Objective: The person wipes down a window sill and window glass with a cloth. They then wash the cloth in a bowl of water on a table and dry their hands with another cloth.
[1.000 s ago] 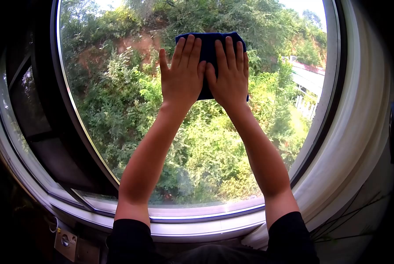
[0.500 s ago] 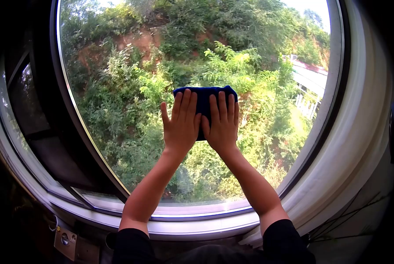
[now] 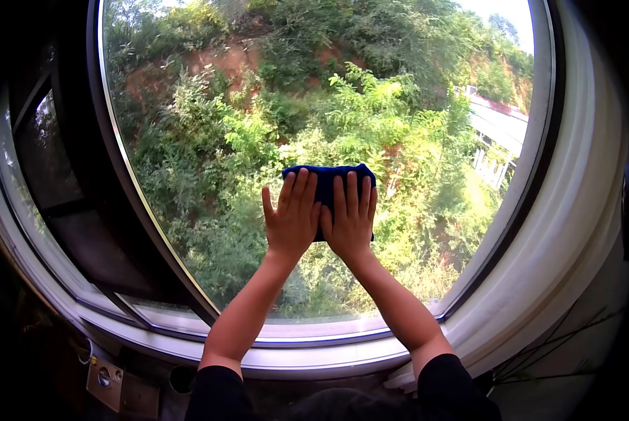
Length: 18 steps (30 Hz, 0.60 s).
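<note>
A dark blue cloth (image 3: 326, 193) lies flat against the window pane (image 3: 209, 182), around the middle of the glass. My left hand (image 3: 292, 221) presses on the cloth's left part, fingers stretched upward and the little finger spread out past its edge. On the right part of the cloth, my right hand (image 3: 351, 217) rests flat with its fingers extended. Both thumbs point toward each other across the cloth, close together. The lower part of the cloth is mostly covered by my palms.
A dark window frame (image 3: 128, 203) stands at the left, beside a second sash. White curtain (image 3: 539, 259) hangs along the right. Below the glass runs a white sill (image 3: 314, 358). A metal box-like fitting (image 3: 105, 377) sits at the lower left. Trees and a slope show outside.
Both hands and the blue cloth have slid down the pane together. The hands stay flat on the cloth, and the view has shifted slightly.
</note>
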Motion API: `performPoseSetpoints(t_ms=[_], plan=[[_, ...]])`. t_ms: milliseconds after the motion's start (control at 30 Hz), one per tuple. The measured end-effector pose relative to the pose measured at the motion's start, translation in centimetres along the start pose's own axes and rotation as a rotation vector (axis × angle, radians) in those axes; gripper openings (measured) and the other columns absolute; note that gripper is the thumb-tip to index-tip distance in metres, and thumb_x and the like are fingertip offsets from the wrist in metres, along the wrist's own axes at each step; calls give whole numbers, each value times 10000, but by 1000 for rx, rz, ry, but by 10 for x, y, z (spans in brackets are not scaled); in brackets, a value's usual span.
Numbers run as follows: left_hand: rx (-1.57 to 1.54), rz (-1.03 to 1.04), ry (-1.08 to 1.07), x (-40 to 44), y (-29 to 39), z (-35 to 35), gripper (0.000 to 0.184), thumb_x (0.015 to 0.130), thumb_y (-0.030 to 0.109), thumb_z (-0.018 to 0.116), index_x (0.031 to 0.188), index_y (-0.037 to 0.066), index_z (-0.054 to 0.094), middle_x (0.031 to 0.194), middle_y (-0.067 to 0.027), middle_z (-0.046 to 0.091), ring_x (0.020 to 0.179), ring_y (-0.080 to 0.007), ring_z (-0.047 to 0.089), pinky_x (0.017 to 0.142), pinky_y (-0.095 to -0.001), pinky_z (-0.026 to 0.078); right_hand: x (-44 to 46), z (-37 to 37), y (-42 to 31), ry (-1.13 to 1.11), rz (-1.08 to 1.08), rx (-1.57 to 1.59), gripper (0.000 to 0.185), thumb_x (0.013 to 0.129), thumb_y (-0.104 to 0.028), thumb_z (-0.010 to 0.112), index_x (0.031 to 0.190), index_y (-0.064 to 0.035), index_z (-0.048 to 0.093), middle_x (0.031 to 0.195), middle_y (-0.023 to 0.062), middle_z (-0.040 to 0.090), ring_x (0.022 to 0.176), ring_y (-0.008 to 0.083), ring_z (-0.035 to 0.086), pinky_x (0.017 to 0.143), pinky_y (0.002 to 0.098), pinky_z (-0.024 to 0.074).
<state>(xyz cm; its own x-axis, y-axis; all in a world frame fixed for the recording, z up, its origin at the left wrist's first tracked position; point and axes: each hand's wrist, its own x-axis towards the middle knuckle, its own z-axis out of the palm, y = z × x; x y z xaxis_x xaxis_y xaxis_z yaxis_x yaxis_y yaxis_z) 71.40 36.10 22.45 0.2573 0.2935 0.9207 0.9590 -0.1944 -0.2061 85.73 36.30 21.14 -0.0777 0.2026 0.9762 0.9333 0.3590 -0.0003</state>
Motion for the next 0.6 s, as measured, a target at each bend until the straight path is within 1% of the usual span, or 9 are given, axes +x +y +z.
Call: performPoseSetpoints(t_ms=[67,167,367,433,600], plan=[[-12,-15,15,17,-12,-7,543,1059,341,419,1549,107,425,1639,-59,365,1540,-228,288,1238,-609,45,20,1,-7,33,-25,-1,581,989,-355,519,1489,-59,504,1605,189,371,1502,430,292,1238,568,190],[-13,-36,49,43,-34,-21,553,1062,329,422,1568,108,391,1643,-54,360,1540,-223,291,1238,-601,45,55,0,-26,72,-28,-7,586,993,-356,500,1501,-64,485,1602,191,374,1494,427,305,1238,565,193],[22,-27,137,86,-72,-37,549,1064,334,420,1570,122,389,1634,-42,378,1535,-208,302,1237,-594,55,114,2,-49,170,-65,-8,594,978,-373,504,1495,-80,495,1586,178,402,1478,420,334,1233,559,209],[3,-26,159,94,-80,-39,548,1066,337,417,1573,130,386,1634,-40,378,1535,-209,302,1238,-590,58,124,1,-55,193,-56,-11,598,970,-376,511,1494,-89,499,1580,173,414,1476,415,342,1232,561,210],[-56,-36,116,86,-77,-38,574,1052,340,451,1575,118,373,1641,-58,364,1539,-222,293,1233,-599,66,114,0,-55,167,-24,-3,603,961,-373,555,1500,-111,496,1585,161,412,1485,402,336,1241,549,206]])
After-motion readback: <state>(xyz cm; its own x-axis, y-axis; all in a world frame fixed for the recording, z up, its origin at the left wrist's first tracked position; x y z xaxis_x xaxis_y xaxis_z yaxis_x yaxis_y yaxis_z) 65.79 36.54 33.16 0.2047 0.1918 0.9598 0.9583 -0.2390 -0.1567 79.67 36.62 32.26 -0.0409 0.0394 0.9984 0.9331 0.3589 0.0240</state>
